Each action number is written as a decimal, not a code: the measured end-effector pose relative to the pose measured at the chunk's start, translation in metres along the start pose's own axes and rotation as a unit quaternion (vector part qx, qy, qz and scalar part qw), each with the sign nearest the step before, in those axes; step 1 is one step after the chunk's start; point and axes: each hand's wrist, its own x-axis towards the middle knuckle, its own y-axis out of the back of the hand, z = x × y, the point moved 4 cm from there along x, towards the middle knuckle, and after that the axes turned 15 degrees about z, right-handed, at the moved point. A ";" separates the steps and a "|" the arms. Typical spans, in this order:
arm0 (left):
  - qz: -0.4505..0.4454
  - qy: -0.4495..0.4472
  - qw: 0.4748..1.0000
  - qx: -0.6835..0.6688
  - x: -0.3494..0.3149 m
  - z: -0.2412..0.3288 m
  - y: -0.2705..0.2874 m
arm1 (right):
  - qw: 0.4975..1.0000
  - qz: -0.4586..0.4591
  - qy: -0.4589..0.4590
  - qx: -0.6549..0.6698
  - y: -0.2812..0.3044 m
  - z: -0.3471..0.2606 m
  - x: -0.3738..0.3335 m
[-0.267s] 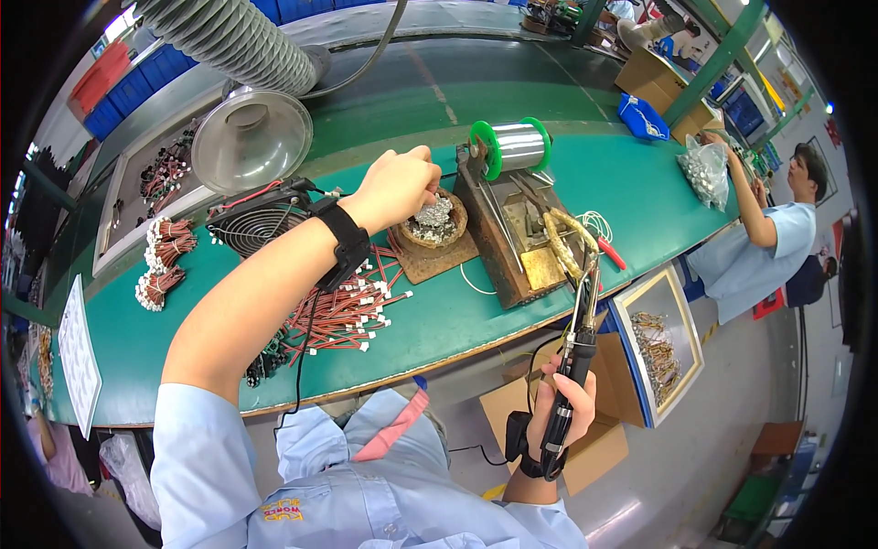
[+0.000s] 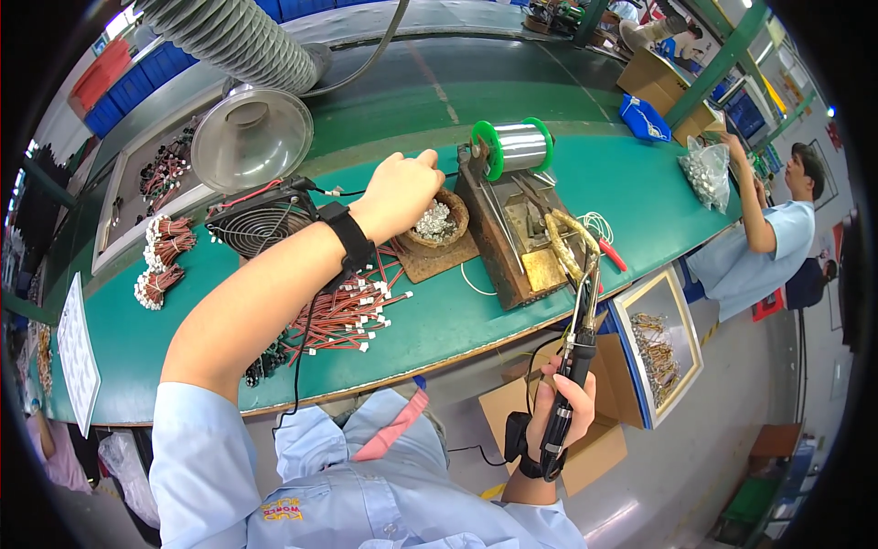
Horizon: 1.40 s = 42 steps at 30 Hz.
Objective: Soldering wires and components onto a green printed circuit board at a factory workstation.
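My left hand (image 2: 401,190) is closed, knuckles up, at the upper left rim of a small brown bowl (image 2: 461,216). Its fingertips are turned away, so whatever they pinch is hidden. Small silvery pieces (image 2: 433,221) are heaped in the bowl, which sits on a brown board (image 2: 441,265). In my right hand (image 2: 578,407), in front of the table edge, is a soldering iron (image 2: 578,355) pointing upward. Its upper end is beside the yellowish loop holder (image 2: 567,242) of a worn solder stand (image 2: 498,242). A green spool of solder wire (image 2: 521,148) tops that stand.
Red and black wires with white connectors (image 2: 343,311) lie beneath my left forearm, near a black fan (image 2: 261,224). Bundled wires (image 2: 165,247) lie farther left. A clear fume hood (image 2: 251,142) stands behind. At right are a wire tray (image 2: 658,352), an open carton (image 2: 594,448) and a co-worker (image 2: 759,238).
My left hand has risen slightly and shifted left, away from the heap, so more of the silvery pieces show. My right hand and the soldering iron have stayed put.
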 end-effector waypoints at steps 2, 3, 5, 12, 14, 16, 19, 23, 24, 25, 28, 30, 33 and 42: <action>0.042 -0.040 0.997 0.040 0.000 0.006 0.002 | 1.000 -0.005 0.001 -0.007 0.001 0.001 0.000; 0.042 -0.041 0.997 0.040 -0.001 0.006 0.002 | 1.000 -0.005 0.001 -0.007 0.001 0.001 -0.001; 0.025 0.012 0.999 0.022 0.000 0.003 0.007 | 1.000 -0.007 -0.002 -0.007 0.000 0.001 -0.001; -0.117 0.111 0.987 -0.001 -0.006 -0.001 -0.004 | 1.000 -0.011 0.001 -0.011 0.001 0.001 -0.003; -0.157 0.126 0.980 -0.014 -0.007 -0.003 -0.008 | 1.000 -0.012 0.002 -0.008 0.000 -0.001 -0.002; -0.142 0.125 0.982 -0.017 -0.007 -0.001 -0.004 | 1.000 -0.014 0.003 -0.007 -0.001 -0.002 -0.001; -0.074 0.116 0.990 -0.008 -0.011 -0.003 0.014 | 1.000 -0.021 0.008 0.006 -0.007 -0.008 -0.001; 0.047 0.046 0.996 -0.057 -0.023 0.032 0.083 | 0.993 -0.096 -0.034 0.052 -0.028 -0.006 -0.005; 0.071 0.030 0.993 -0.093 -0.033 0.041 0.105 | 0.987 -0.131 -0.062 0.064 -0.039 -0.003 -0.006; 0.081 0.019 0.992 -0.095 -0.047 0.051 0.132 | 0.987 -0.132 -0.063 0.066 -0.049 -0.003 -0.008; 0.113 0.018 0.984 -0.134 -0.115 0.063 0.180 | 0.981 -0.107 -0.142 0.076 -0.079 0.003 -0.010; 0.036 0.071 0.984 -0.161 -0.163 0.061 0.184 | 0.984 -0.110 -0.130 0.054 -0.085 0.008 -0.012; 0.043 0.199 0.967 -0.151 -0.243 0.058 0.182 | 0.987 -0.119 -0.100 0.038 -0.093 -0.001 -0.014; 0.133 0.364 0.910 -0.147 -0.324 0.026 0.171 | 0.986 -0.132 -0.072 -0.071 -0.099 -0.015 -0.040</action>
